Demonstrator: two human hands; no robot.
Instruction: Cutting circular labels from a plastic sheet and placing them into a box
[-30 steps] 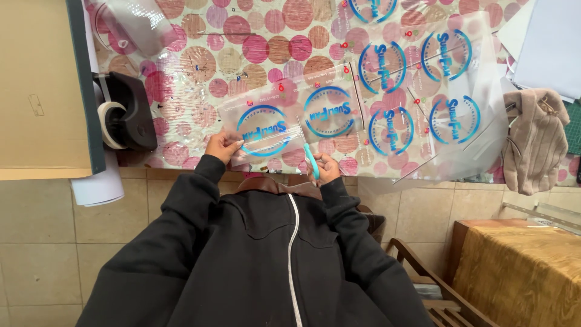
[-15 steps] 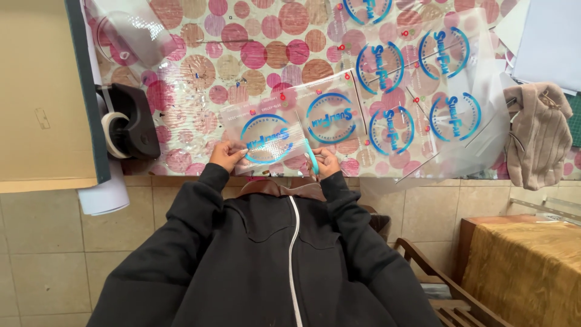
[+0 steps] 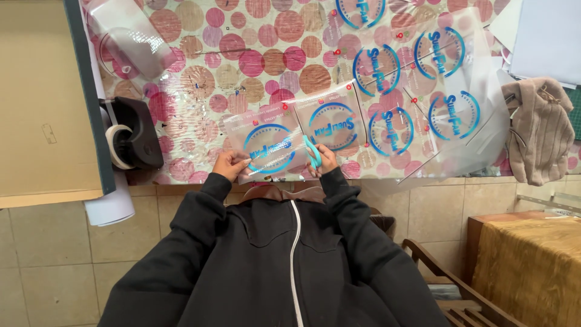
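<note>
From the head view I see my left hand (image 3: 229, 163) pinching the near left edge of a clear printed sheet (image 3: 269, 148) — the fingers are closed on the plastic, thumb on top. My right hand (image 3: 324, 162) is wrapped around the teal scissors (image 3: 312, 151), fingers curled through the handles; the blades point away from me along the right edge of that sheet, and I cannot tell how far apart they stand. The sheet I hold bears a blue ring mark and lies at the near edge of the surface (image 3: 200, 79), which is covered with a cloth of pink, red and brown dots. Just beside the scissors, to the right, lies a second cut piece (image 3: 334, 118) with the same blue ring, and beyond it a larger uncut sheet (image 3: 423, 79) carrying several more rings spreads toward the far right. A black tape dispenser (image 3: 136, 133) sits at the left edge of the surface, near my left hand but apart from it, next to a flat cardboard box (image 3: 42, 103). A beige knitted garment (image 3: 540, 130) rests at the right end — well apart from both hands. My dark jacket sleeves reach up to the surface from below.
</note>
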